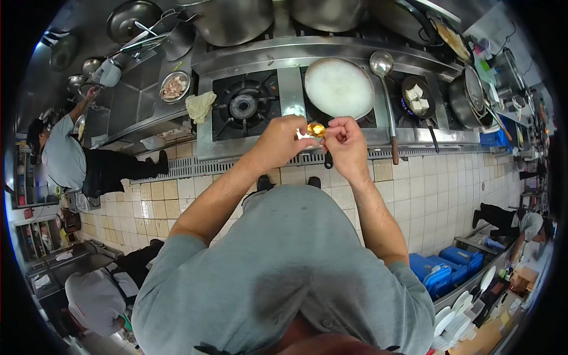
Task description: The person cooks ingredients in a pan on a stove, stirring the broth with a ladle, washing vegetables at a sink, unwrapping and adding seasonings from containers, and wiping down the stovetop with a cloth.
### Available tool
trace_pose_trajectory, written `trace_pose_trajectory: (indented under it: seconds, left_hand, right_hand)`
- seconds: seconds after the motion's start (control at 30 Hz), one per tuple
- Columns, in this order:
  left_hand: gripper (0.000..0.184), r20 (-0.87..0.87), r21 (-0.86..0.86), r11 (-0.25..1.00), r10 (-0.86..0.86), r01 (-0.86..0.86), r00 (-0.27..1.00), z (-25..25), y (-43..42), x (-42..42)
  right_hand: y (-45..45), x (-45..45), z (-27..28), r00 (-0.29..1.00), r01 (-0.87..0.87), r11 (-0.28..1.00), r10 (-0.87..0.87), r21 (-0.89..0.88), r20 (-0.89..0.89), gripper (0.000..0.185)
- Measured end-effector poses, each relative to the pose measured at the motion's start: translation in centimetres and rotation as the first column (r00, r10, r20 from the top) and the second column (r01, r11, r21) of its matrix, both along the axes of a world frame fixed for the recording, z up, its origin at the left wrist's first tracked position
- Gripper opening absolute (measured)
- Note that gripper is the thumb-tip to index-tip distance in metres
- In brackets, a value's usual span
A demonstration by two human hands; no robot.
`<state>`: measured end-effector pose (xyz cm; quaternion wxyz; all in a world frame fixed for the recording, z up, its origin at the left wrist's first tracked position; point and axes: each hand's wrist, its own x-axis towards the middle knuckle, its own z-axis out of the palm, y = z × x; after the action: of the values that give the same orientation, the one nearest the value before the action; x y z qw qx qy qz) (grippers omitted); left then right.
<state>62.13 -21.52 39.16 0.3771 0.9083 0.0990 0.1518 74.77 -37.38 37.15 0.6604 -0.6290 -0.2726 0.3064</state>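
Observation:
My left hand point(281, 142) and my right hand point(348, 147) are close together in front of the stove, with a small shiny gold item point(316, 129) between their fingertips. The fingers of both hands are pinched on it; what it is cannot be made out. Just beyond them a wide pan point(339, 87) holds white, foamy liquid. To the left is an unlit burner point(243, 106) with a pale cloth point(200, 107) beside it. On the right a ladle point(381, 63) lies along the stove, next to a small pan with white blocks point(417, 99).
Large pots point(229, 22) stand along the back. A bowl of meat pieces point(174, 87) sits on the left counter. One person point(65, 151) works at the far left, another point(97, 296) behind left, a third point(529, 225) at right. Blue bins point(431, 273) stand behind right.

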Motion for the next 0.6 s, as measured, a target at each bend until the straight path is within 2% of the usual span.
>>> trace_pose_trajectory:
  seconds: [0.03, 0.07, 0.1, 0.13, 0.2, 0.27, 0.3, 0.33, 0.4, 0.43, 0.47, 0.5, 0.57, 0.6]
  left_hand:
    - [0.022, -0.05, -0.248, 0.96, 0.122, -0.131, 0.991, 0.2, 0.0, -0.4]
    - [0.022, -0.041, -0.249, 0.96, 0.121, -0.128, 0.992, 0.6, 0.5, -0.9]
    - [0.02, -0.121, -0.474, 0.863, 0.137, -0.178, 0.983, 1.1, 1.1, -1.4]
    - [0.021, -0.201, -0.665, 0.711, 0.125, -0.229, 0.972, 1.4, 1.7, -1.8]
    - [0.017, -0.17, -0.691, 0.701, 0.078, -0.175, 0.982, 0.5, 2.7, -2.6]
    - [0.011, -0.158, -0.848, 0.518, -0.049, -0.111, 0.986, -0.3, 3.7, -3.5]
    - [0.011, -0.113, -0.885, 0.46, -0.059, -0.074, 0.992, -0.6, 3.9, -3.8]
    - [0.011, -0.111, -0.887, 0.457, -0.061, -0.071, 0.992, -0.8, 4.2, -4.0]
    - [0.011, -0.115, -0.929, 0.36, -0.058, -0.086, 0.992, -1.2, 4.5, -4.5]
    - [0.011, -0.122, -0.931, 0.352, -0.056, -0.095, 0.991, -1.4, 4.4, -4.8]
    - [0.012, -0.125, -0.9, 0.429, -0.075, -0.081, 0.989, -1.5, 4.2, -4.7]
    - [0.015, -0.127, -0.862, 0.504, -0.096, -0.062, 0.987, -1.5, 4.1, -4.5]
    - [0.018, -0.115, -0.864, 0.502, -0.113, -0.043, 0.987, -0.6, 3.7, -4.0]
    - [0.021, -0.102, -0.866, 0.5, -0.13, -0.023, 0.986, -0.1, 3.4, -3.6]
  right_hand:
    - [0.6, -0.8, 0.4, 0.999, 0.037, 0.999, -0.037, 0.001, 0.035, 0.021]
    - [1.1, -1.6, 0.7, 0.998, 0.038, 0.999, -0.038, 0.002, 0.044, 0.021]
    - [1.6, -2.3, 0.8, 0.998, 0.051, 0.999, -0.051, 0.002, 0.041, 0.022]
    - [2.0, -2.8, 1.0, 0.997, 0.066, 0.998, -0.066, 0.001, 0.041, 0.022]
    - [2.6, -3.4, 0.6, 0.994, 0.06, 0.998, -0.06, 0.002, 0.092, 0.021]
    - [3.1, -3.7, 0.2, 1.0, 0.012, 1.0, -0.012, 0.013, -0.009, 0.02]
    - [3.2, -3.8, 0.3, 1.0, 0.018, 1.0, -0.018, 0.018, -0.007, 0.017]
    - [3.3, -3.6, 0.4, 1.0, 0.019, 1.0, -0.019, 0.015, -0.005, 0.017]
    - [3.3, -3.1, 1.1, 0.998, 0.052, 0.999, -0.052, -0.009, -0.022, 0.021]
    - [3.3, -3.0, 1.5, 0.995, 0.09, 0.996, -0.091, -0.007, -0.034, 0.018]
    - [3.2, -2.6, 1.8, 0.995, 0.089, 0.996, -0.089, -0.012, -0.04, 0.018]
    - [3.0, -1.9, 2.0, 0.999, -0.009, 0.997, 0.011, -0.082, 0.03, 0.014]
    - [2.7, -1.0, 3.6, 0.97, -0.179, 0.962, 0.207, -0.207, 0.125, 0.014]
    - [2.5, -0.7, 3.7, 0.973, -0.173, 0.963, 0.2, -0.208, 0.118, 0.014]
